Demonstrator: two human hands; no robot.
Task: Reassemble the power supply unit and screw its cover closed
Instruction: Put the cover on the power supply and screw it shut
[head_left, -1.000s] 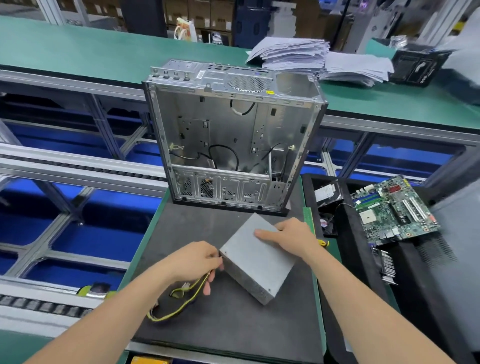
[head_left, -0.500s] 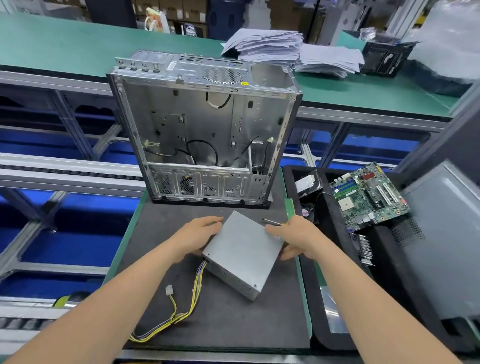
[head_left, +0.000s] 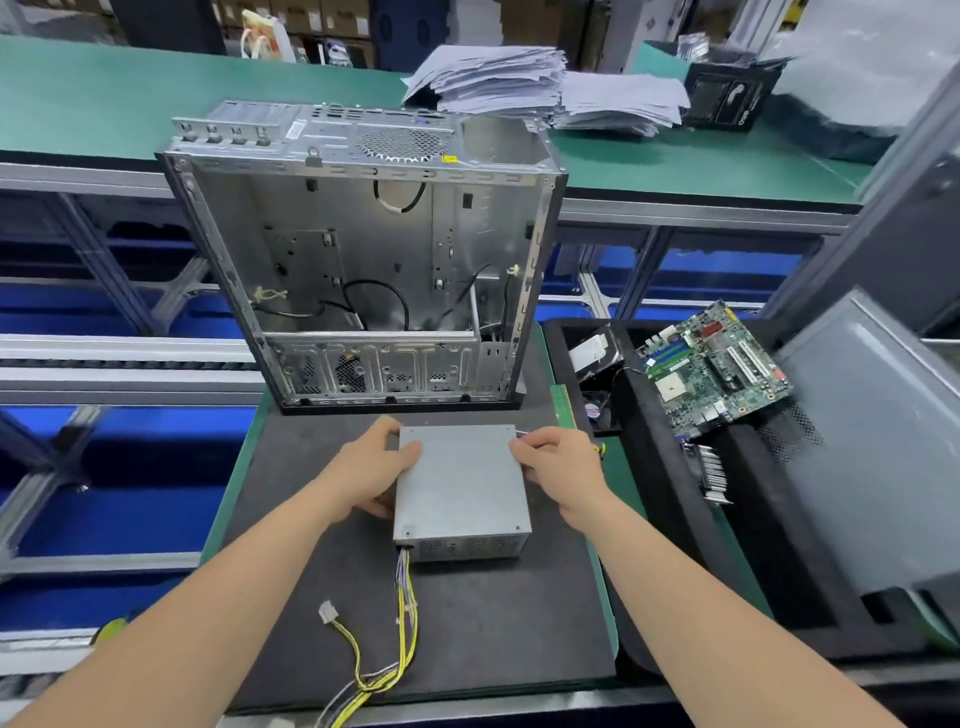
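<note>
Steel casing should make our power supply unit (head_left: 460, 480) stiff and heavy, its cables (head_left: 406, 597) floppy. It lies on the table mat (head_left: 493, 623) before the open case (head_left: 363, 249); our left hand (head_left: 371, 470) and right hand (head_left: 560, 467) grip its sides, fingers curled.

Both bare forearms reach forward, the left from 7 o'clock, the right from 5 o'clock. The left hand (head_left: 374, 467) grips the power supply unit (head_left: 460, 483) at its 9 o'clock edge, the right hand (head_left: 558, 467) at 3 o'clock, fingers curled.
</note>
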